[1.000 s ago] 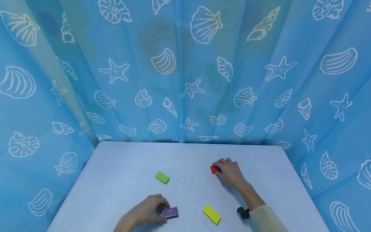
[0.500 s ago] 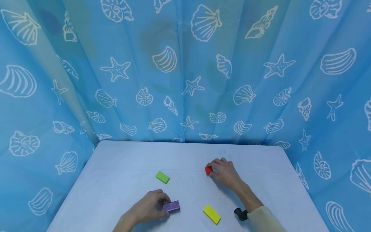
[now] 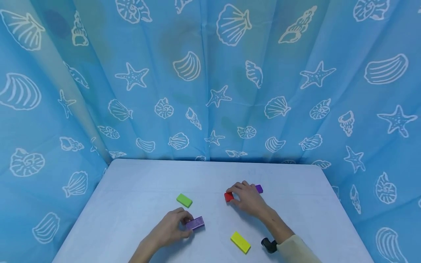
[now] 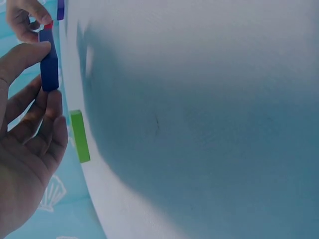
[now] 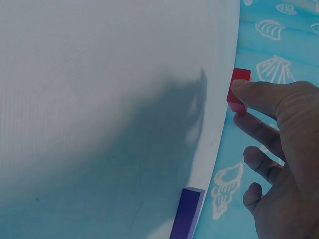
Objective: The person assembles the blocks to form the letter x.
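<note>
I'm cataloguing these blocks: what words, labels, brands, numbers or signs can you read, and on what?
No text can be read in any view.
Red block, green block, yellow block, loose purple block: no lettering visible.
Block in left hand: any marking too small to read.
Curtain: only shell and starfish drawings.
Black object by right sleeve: too small to tell.

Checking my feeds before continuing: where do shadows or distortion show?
Head: soft shadows beneath the left hand and right hand; left wrist: broad shadow darkening the table, its edge looking bowed; right wrist: another broad shadow, table edge also curved.
</note>
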